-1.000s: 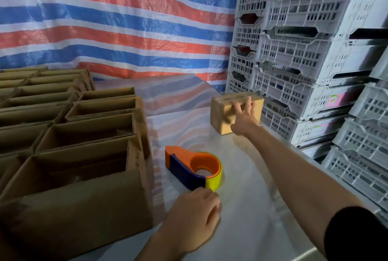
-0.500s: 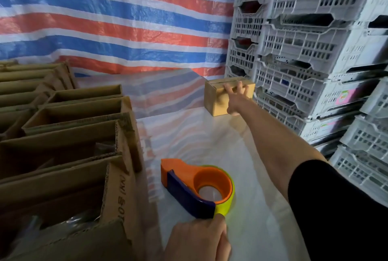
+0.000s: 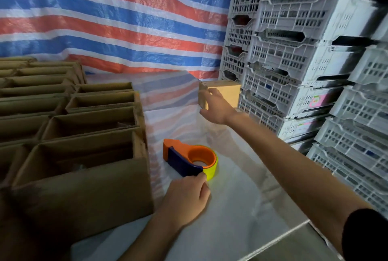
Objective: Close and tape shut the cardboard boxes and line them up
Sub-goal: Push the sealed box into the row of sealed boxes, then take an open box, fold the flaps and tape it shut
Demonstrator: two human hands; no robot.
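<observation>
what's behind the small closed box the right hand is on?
Right of and behind the small closed box stand stacked white crates; the striped tarp hangs further back. The right hand covers its lower front; its contents are hidden.

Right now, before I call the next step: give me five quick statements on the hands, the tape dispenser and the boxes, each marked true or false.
1. The right hand touches the closed box beside the grey crates. True.
2. The tape dispenser is lifted off the table. False: it lies on the white table cover.
3. The left hand touches the dispenser's near end. True.
4. The boxes on the left are taped shut. False: they stand open.
5. The tape roll is red. False: it is yellow.
</observation>
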